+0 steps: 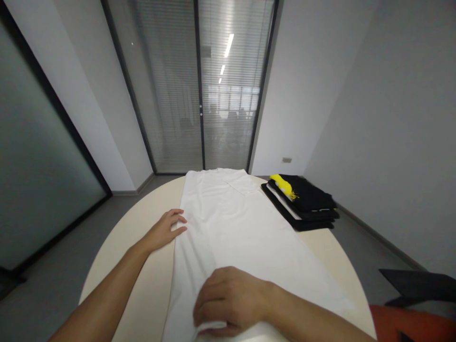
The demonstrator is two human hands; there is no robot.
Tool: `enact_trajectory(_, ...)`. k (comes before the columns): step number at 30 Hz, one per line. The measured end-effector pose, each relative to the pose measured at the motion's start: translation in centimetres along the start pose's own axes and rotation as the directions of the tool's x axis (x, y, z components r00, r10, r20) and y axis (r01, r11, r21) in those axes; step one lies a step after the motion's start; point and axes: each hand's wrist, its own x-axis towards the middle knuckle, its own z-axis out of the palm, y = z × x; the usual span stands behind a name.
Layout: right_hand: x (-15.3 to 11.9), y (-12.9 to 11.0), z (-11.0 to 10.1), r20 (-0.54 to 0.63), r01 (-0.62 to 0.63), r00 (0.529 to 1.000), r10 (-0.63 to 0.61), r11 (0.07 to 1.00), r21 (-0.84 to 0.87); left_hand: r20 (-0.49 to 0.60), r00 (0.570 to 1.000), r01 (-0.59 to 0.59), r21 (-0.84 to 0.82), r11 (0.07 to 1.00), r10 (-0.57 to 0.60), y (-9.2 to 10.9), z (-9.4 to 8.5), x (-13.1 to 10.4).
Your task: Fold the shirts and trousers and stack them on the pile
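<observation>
A white garment (242,228) lies spread along the middle of the round table, its far end at the table's back edge and its left side in a long straight edge. My left hand (169,229) rests at that left edge, fingers apart and touching the cloth. Nearer to me, my right hand (231,301) is over the lower part of the garment with its fingers curled downward; whether cloth is between the fingertips is hidden.
A stack of folded dark clothes (313,194) with a yellow print sits at the table's back right. The pale round table (142,285) shows on both sides of the garment. An orange and black chair (409,323) stands at the lower right. Glass panels with blinds are beyond.
</observation>
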Motion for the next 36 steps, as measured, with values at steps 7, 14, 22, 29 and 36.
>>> enact_trajectory(7,-1.1,-0.6,0.1,0.077,-0.029,0.997,0.028,1.0,0.012,0.008,1.0,-0.004,0.007,1.0,0.004,-0.2,0.1,0.1)
enact_trajectory(14,-0.5,-1.2,-0.2,0.055,0.019,0.998,-0.009,0.981,-0.195,-0.042,0.999,-0.005,0.064,0.998,0.008,-0.1,0.6,0.0)
enact_trajectory(22,2.3,-3.0,4.2,-0.207,-0.116,0.978,0.021,0.881,-0.458,-0.096,0.993,0.098,0.305,0.947,-0.071,-0.3,1.3,0.6)
enact_trajectory(29,4.3,-2.2,8.3,-0.386,-0.202,0.922,-0.016,0.832,-0.517,-0.067,0.989,0.151,0.371,0.917,-0.136,-0.1,1.3,0.8)
enact_trajectory(36,4.2,-1.9,10.6,-0.356,-0.2,0.934,0.027,0.865,-0.459,-0.05,0.987,0.162,0.371,0.914,-0.155,-0.5,1.7,0.9)
